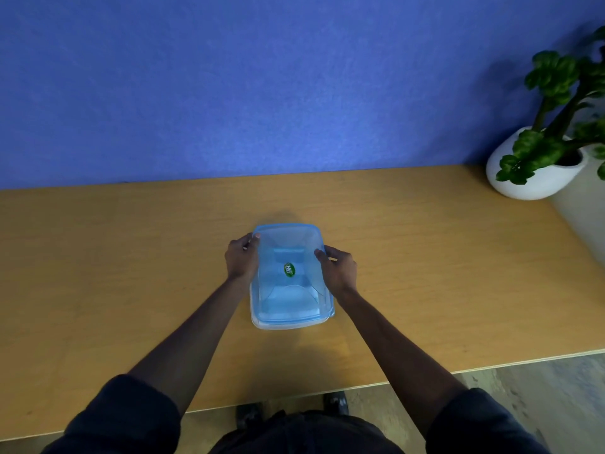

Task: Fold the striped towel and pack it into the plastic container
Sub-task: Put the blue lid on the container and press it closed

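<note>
You get even, fairly bright light from above — soft shadows lie beside the plastic container (289,276). Edges bend with wide-angle distortion, and the plant (563,103) blurs.

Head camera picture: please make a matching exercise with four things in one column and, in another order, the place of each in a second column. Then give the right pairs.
Things:
1. plastic container
2. potted plant
3. left hand
4. right hand

Places:
A. far right corner of the table
B. gripping the container's left edge
C. middle of the table
D. gripping the container's right edge

Pairs: 1-C, 2-A, 3-B, 4-D
</note>
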{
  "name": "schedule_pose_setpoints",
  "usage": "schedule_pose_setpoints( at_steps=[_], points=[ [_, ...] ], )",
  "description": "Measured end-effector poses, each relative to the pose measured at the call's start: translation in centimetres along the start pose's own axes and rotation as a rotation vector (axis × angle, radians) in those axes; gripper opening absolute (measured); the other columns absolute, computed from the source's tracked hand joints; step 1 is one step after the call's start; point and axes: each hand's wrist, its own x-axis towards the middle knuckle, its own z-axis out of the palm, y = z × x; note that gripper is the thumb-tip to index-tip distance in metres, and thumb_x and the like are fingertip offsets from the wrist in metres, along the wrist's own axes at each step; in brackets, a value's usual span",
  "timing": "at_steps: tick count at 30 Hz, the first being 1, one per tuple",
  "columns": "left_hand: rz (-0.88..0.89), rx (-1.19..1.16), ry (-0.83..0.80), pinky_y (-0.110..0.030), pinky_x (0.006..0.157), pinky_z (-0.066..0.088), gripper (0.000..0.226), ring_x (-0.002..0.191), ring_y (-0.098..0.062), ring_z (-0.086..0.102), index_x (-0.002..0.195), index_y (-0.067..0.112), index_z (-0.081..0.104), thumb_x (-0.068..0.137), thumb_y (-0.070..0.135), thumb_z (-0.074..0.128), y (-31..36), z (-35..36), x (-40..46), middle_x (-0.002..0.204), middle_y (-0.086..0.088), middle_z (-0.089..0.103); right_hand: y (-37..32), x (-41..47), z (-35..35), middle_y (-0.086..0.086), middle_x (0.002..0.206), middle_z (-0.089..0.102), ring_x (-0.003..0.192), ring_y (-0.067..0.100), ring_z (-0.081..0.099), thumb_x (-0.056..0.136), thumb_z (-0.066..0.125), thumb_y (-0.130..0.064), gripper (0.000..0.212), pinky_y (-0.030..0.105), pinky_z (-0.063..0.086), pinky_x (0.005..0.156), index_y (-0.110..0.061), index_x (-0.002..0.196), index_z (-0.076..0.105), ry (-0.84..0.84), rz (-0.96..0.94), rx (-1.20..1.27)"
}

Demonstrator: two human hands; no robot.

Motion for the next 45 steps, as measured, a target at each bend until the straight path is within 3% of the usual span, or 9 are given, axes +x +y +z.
schedule_pose_setpoints(
  at_steps=[7,11,15,18,26,29,34,39,45],
  points=[
    [0.006,-0.032,0.009,-0.032,0.103,0.040,0.040,0.122,-0.027,0.054,0.134,0.006,0.056,0.098,0.022,0.051,0.8,0.9,-0.8,0.133,-0.016,0.056,-1.0,0.4,-0.3,0.034,0.098,0.066,0.097,0.047,0.059,0.095,0.057,-0.022,0.033,0.049,0.053,0.080,0.009,0.095,0.069,0.075,-0.072,-0.029],
    [-0.052,-0.123,0.018,-0.035,0.108,0.042,0.038,0.127,-0.025,0.053,0.131,0.007,0.059,0.097,0.022,0.052,1.4,0.9,-0.7,0.136,-0.012,0.058,-1.8,0.4,-0.7,0.032,0.087,0.065,0.083,0.045,0.056,0.095,0.056,-0.022,0.033,0.043,0.050,0.071,0.008,0.091,0.069,0.100,-0.094,-0.025],
    [-0.087,-0.155,0.004,-0.038,0.107,0.044,0.038,0.124,-0.024,0.056,0.130,0.010,0.061,0.096,0.025,0.053,1.0,0.3,-0.9,0.134,-0.008,0.062,-1.6,-0.3,-0.6,0.013,0.057,0.035,0.057,0.024,0.028,0.095,0.055,-0.023,0.042,0.032,0.029,0.056,0.005,0.064,0.058,0.101,-0.128,-0.087],
    [-0.087,-0.154,-0.004,-0.044,0.106,0.045,0.038,0.123,-0.026,0.058,0.129,0.012,0.062,0.094,0.025,0.054,-0.1,-0.2,-1.5,0.130,-0.009,0.065,-0.6,-1.0,-0.4,0.016,0.057,0.039,0.058,0.032,0.035,0.094,0.055,-0.025,0.044,0.034,0.031,0.054,0.000,0.058,0.049,0.106,-0.137,-0.153],
    [-0.094,-0.174,0.009,-0.028,0.099,0.045,0.039,0.120,-0.023,0.059,0.132,0.014,0.060,0.095,0.024,0.054,-0.3,0.3,-1.7,0.128,-0.008,0.066,0.9,-1.2,0.3,0.008,0.087,0.055,0.074,0.023,0.052,0.094,0.052,-0.033,0.031,0.028,0.035,0.065,-0.010,0.097,0.073,0.115,-0.134,-0.231],
    [-0.105,-0.195,-0.017,-0.040,0.106,0.046,0.038,0.121,-0.025,0.059,0.131,0.010,0.060,0.095,0.020,0.054,0.0,0.4,-1.3,0.130,-0.011,0.064,1.0,-1.1,0.1,0.008,0.097,0.062,0.082,0.026,0.061,0.094,0.054,-0.035,0.032,0.030,0.044,0.067,-0.017,0.113,0.073,0.129,-0.150,-0.218],
    [-0.083,-0.185,-0.056,-0.047,0.090,0.052,0.037,0.098,-0.030,0.066,0.111,0.008,0.070,0.082,0.019,0.050,0.5,0.2,-0.6,0.105,-0.015,0.071,0.2,-0.3,0.2,0.004,0.110,0.064,0.093,0.024,0.066,0.091,0.056,-0.036,0.041,0.040,0.054,0.079,-0.020,0.128,0.064,0.113,-0.119,-0.195],
    [-0.088,-0.145,-0.049,-0.047,0.104,0.047,0.038,0.121,-0.031,0.058,0.124,0.010,0.065,0.090,0.014,0.049,0.8,0.5,0.3,0.129,-0.014,0.064,-0.1,0.7,0.4,0.002,0.121,0.059,0.088,0.020,0.063,0.092,0.052,-0.028,0.046,0.032,0.045,0.073,-0.021,0.136,0.055,0.050,-0.157,-0.173],
    [-0.012,-0.124,-0.033,-0.033,0.079,0.049,0.026,0.081,-0.019,0.060,0.110,0.012,0.070,0.087,0.017,0.059,0.7,1.0,0.3,0.094,-0.005,0.068,-0.3,2.3,0.5,0.002,0.114,0.066,0.096,0.025,0.065,0.095,0.048,-0.050,0.046,0.037,0.050,0.078,-0.021,0.129,0.059,0.054,-0.165,-0.210]
  ],
)
